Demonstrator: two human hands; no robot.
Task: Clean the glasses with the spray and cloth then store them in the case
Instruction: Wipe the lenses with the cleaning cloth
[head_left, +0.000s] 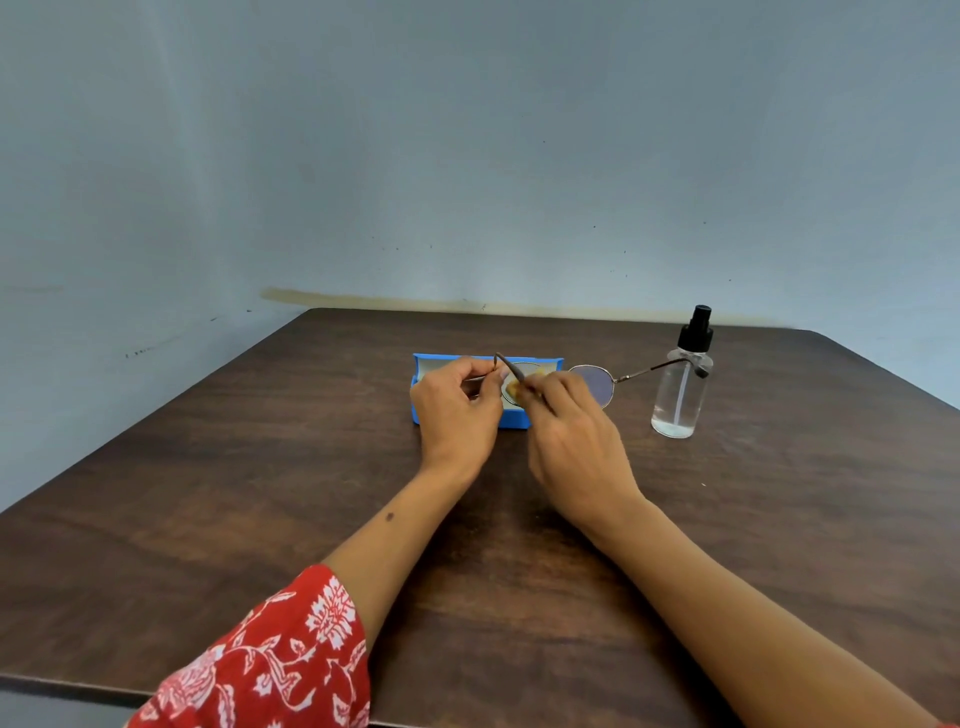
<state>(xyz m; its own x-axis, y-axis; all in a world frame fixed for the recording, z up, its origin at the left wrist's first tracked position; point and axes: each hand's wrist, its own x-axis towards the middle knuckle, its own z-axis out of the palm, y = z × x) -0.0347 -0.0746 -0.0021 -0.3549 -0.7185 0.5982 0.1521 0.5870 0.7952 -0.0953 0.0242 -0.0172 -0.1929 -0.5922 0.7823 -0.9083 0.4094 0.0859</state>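
Note:
Thin metal-framed glasses (592, 382) are held above the table in front of the open blue case (423, 387). My left hand (457, 410) pinches the frame near its left lens and temple. My right hand (569, 434) pinches a small yellowish cloth (514, 387) against the left lens. The right lens and its unfolded temple stick out to the right, toward the clear spray bottle (680, 384) with a black pump top. Much of the case is hidden behind my hands.
A dark brown wooden table (260, 493) carries everything, with its far edge against a pale blue wall. The bottle stands upright at the right, close to the tip of the right temple.

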